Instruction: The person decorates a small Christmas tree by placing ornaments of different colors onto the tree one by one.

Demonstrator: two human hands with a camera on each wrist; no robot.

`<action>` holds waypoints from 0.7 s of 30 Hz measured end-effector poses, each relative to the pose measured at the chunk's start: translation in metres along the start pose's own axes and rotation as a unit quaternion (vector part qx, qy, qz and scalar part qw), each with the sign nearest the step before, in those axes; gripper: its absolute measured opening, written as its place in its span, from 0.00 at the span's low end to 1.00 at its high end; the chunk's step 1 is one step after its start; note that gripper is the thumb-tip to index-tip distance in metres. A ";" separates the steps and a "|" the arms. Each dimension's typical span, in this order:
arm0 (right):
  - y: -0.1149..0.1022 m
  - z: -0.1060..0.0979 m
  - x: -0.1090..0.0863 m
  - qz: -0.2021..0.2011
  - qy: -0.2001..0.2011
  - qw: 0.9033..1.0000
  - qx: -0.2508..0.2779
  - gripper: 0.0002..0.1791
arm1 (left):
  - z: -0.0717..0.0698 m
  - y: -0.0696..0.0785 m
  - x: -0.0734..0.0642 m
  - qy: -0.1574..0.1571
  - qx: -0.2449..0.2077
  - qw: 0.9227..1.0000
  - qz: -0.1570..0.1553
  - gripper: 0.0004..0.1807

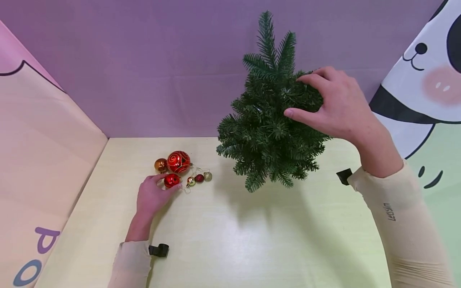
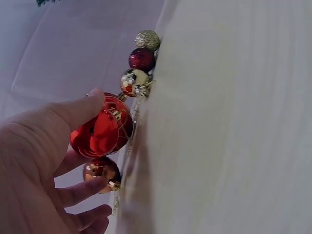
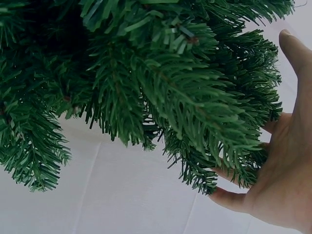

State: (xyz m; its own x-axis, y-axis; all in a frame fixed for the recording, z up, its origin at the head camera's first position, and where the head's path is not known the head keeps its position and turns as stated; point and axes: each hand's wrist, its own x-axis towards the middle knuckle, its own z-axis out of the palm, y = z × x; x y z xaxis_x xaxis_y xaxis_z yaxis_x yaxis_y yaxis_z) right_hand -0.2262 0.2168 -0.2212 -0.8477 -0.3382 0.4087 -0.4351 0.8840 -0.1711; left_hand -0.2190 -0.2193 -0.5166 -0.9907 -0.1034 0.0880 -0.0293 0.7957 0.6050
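Note:
In the head view my left hand [image 1: 153, 195] pinches a shiny red bauble [image 1: 171, 181] between thumb and fingers, low over the table. A larger red ornament ball with gold swirls [image 1: 178, 162] lies just behind it, with an orange-brown bauble [image 1: 160, 165] at its left. The left wrist view shows the thumb on the red bauble [image 2: 97, 134] and the lower fingers loose near the copper one [image 2: 102, 173]. My right hand [image 1: 338, 102], thumb and fingers spread, is at the upper right side of a small artificial Christmas tree [image 1: 270, 132]; its fingertips are partly hidden among the branches.
Small baubles lie to the right of the red ones: a gold one [image 1: 191, 181], a dark red one [image 1: 199, 178] and a glittery one [image 1: 207, 176], with thin hanging loops. A purple backdrop [image 1: 162, 72] rises behind the pale table [image 1: 230, 240]. Printed panels flank both sides.

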 end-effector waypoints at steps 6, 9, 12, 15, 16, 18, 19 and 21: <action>0.000 -0.001 0.000 -0.007 0.001 1.000 -0.001 0.39 | -0.008 0.006 -0.005 -0.018 -0.034 0.999 -0.002 0.41; 0.001 0.000 -0.001 -0.011 0.005 1.000 -0.004 0.39 | -0.011 0.009 -0.008 -0.021 -0.048 0.999 -0.006 0.40; 0.001 0.002 -0.001 -0.017 0.014 1.000 -0.004 0.38 | -0.014 0.012 -0.011 -0.019 -0.059 0.998 -0.005 0.39; 0.001 0.003 -0.001 -0.020 0.020 1.000 -0.001 0.37 | -0.016 0.014 -0.015 -0.010 -0.070 0.997 0.010 0.37; 0.001 0.003 -0.001 -0.020 0.022 1.000 0.000 0.37 | -0.017 0.015 -0.015 -0.005 -0.071 0.997 0.017 0.36; 0.001 0.004 -0.001 -0.022 0.025 0.999 0.001 0.37 | -0.018 0.016 -0.016 0.006 -0.074 0.997 0.032 0.35; 0.001 0.004 -0.001 -0.024 0.027 0.999 0.001 0.37 | -0.019 0.016 -0.017 0.011 -0.075 0.996 0.039 0.34; 0.001 0.004 -0.001 -0.026 0.030 0.999 0.000 0.37 | -0.020 0.018 -0.018 0.020 -0.079 0.995 0.050 0.33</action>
State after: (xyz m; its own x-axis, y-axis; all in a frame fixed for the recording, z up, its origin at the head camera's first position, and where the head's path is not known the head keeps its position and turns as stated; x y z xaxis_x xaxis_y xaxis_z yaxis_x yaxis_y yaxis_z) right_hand -0.2267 0.2168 -0.2256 -0.8044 -0.3632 0.4700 -0.4776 0.8660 -0.1482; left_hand -0.1995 -0.2154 -0.4919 -0.9816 -0.0539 0.1832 0.0937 0.6999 0.7080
